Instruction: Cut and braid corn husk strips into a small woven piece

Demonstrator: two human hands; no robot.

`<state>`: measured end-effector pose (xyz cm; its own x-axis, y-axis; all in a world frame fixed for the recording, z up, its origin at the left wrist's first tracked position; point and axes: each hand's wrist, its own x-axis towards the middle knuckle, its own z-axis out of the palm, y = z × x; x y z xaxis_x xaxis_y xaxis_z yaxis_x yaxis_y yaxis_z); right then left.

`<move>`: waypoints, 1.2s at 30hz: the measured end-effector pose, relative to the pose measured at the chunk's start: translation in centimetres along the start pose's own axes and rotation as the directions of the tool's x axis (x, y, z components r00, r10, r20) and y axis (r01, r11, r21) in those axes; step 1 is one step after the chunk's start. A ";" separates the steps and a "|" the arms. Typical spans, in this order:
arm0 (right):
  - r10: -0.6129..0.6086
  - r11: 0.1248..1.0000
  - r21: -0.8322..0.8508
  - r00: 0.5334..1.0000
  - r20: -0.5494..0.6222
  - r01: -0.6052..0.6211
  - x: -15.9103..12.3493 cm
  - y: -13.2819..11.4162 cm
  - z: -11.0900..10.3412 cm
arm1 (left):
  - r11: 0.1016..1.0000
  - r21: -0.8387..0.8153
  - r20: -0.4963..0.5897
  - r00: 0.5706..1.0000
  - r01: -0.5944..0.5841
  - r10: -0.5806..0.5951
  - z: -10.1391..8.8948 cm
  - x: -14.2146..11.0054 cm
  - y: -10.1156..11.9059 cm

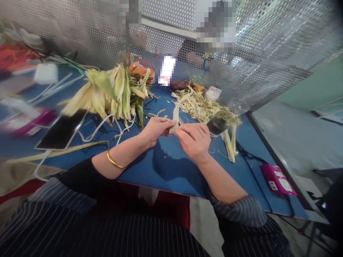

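Note:
Between my two hands, just above the blue table (174, 171), is a pale strip of corn husk (176, 113), its free end pointing away from me. My left hand (157, 130) pinches the strip's near end from the left, thumb and fingers pressed together. From the right, the fingertips of my right hand (195, 140) close on the same end. A large bundle of corn husks (107, 92) lies beyond my left hand. Beyond my right hand spreads a heap of shredded husk pieces (205, 105), with a black round object (216, 125) at its near side.
A dark-screened phone (63, 130) with a white cable lies at left. A lit phone (166, 70) leans against the perforated metal partition (171, 43). Pink boxes sit at far left and at right (278, 180). Husk strips (229, 144) lie right of my right hand.

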<state>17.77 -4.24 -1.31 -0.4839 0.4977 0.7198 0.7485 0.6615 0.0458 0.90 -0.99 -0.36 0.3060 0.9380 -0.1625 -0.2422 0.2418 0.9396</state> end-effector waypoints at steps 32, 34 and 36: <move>0.680 0.569 0.531 0.722 0.124 -0.627 0.2 -0.8 0.6 | 0.974 0.165 -0.037 0.985 -0.159 0.167 1.0 -0.8 -0.6; 0.687 0.562 0.528 0.715 0.130 -0.636 0.2 -0.7 0.7 | 0.976 0.157 -0.017 0.988 -0.149 0.153 1.0 -0.8 -0.6; 0.692 0.558 0.523 0.709 0.135 -0.644 0.1 -0.7 0.7 | 0.974 0.169 0.006 0.988 -0.152 0.154 1.1 -0.9 -0.6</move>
<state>16.84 -4.22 -1.76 0.1133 0.8866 0.4485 0.4929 0.3418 -0.8002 1.77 -2.26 -0.40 0.2705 0.9626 -0.0145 -0.1271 0.0506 0.9906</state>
